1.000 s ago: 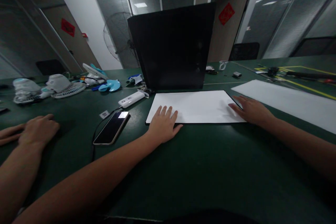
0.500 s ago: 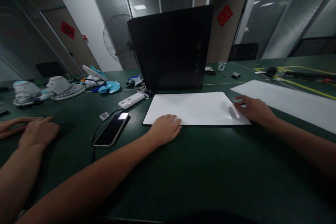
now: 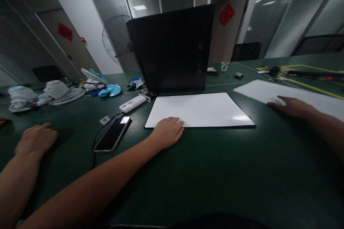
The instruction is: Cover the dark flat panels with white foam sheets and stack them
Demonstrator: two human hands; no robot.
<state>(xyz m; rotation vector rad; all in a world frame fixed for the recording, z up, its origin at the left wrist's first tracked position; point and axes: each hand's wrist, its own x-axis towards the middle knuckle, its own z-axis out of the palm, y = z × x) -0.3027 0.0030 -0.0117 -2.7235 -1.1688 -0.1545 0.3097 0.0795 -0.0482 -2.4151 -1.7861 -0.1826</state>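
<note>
A thin white board (image 3: pixel 206 109) with a dark rim lies flat in front of a large black upright panel (image 3: pixel 172 50). My left hand (image 3: pixel 167 132) is closed over the board's front edge, its fingers on the white surface and its thumb by the rim. Farther right, my right hand (image 3: pixel 292 107) reaches the near edge of a long white sheet (image 3: pixel 268 88). Its thumb and forefinger are apart, with white showing between them.
On the left are a phone (image 3: pixel 113 134), a white stick-shaped device (image 3: pixel 132 103) with a cable, and blue-and-white fan parts (image 3: pixel 64 93). Another person's hand (image 3: pixel 37 137) rests at far left. Behind stand a clear cup (image 3: pixel 224 66) and a small grey cylinder (image 3: pixel 239 75).
My right hand has left the board's right edge and moved right to the long white sheet. My left hand stays on the board. One of the other person's hands has drawn back leftward.
</note>
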